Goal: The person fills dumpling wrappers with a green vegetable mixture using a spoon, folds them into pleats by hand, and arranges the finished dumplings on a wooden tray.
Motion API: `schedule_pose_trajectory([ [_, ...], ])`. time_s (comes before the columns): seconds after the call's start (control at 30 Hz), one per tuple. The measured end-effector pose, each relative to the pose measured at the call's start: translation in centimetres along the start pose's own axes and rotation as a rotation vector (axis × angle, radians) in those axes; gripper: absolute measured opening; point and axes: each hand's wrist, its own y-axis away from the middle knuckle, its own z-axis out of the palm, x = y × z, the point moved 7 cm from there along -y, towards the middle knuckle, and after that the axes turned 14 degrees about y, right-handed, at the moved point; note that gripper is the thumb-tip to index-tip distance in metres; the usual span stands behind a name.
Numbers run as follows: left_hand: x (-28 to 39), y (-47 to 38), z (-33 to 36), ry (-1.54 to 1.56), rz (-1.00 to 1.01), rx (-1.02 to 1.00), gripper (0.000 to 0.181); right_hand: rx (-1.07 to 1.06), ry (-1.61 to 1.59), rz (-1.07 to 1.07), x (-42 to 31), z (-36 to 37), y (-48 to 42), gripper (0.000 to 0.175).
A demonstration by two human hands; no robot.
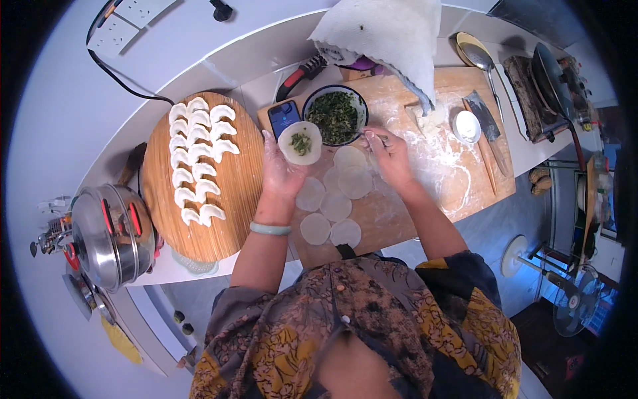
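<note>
A round dough wrapper (311,153) with green filling (300,143) in its middle lies on my left hand (283,167), fingers spread beneath it. My right hand (389,152) is closed by the right rim of an enamel bowl (367,107) of chopped green filling (335,114); its fingers pinch a thin utensil (365,132), mostly hidden. Flat dough wrappers (335,206) lie between my arms on the wooden board (379,219), some overlapping. Rows of folded dumplings (200,152) rest on a round wooden board (234,199) to the left.
A phone (283,118) lies behind my left hand. Farther right are dough (428,119), a small white bowl (466,126), a rolling pin (486,154) and a cleaver (482,115). A cloth (389,30) overhangs the board's back. A steel steamer pot (112,234) stands far left.
</note>
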Motion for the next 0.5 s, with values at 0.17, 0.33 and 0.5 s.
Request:
schedule_pose_trajectory([
  [0.17, 1.4, 0.9, -1.4, -0.061, 0.078, 0.079, 0.061, 0.03, -0.536, 0.378, 4.4, 2.6, -0.7, 0.019],
  [0.33, 1.7, 1.6, -2.2, -0.064, 0.08, 0.112, 0.058, 0.113, -0.69, 0.496, 4.2, 2.1, -0.5, 0.019],
  [0.5, 1.5, 1.5, -1.8, -0.069, 0.079, 0.118, 0.057, 0.109, -0.811, 0.549, 4.9, 1.7, -0.3, 0.02],
])
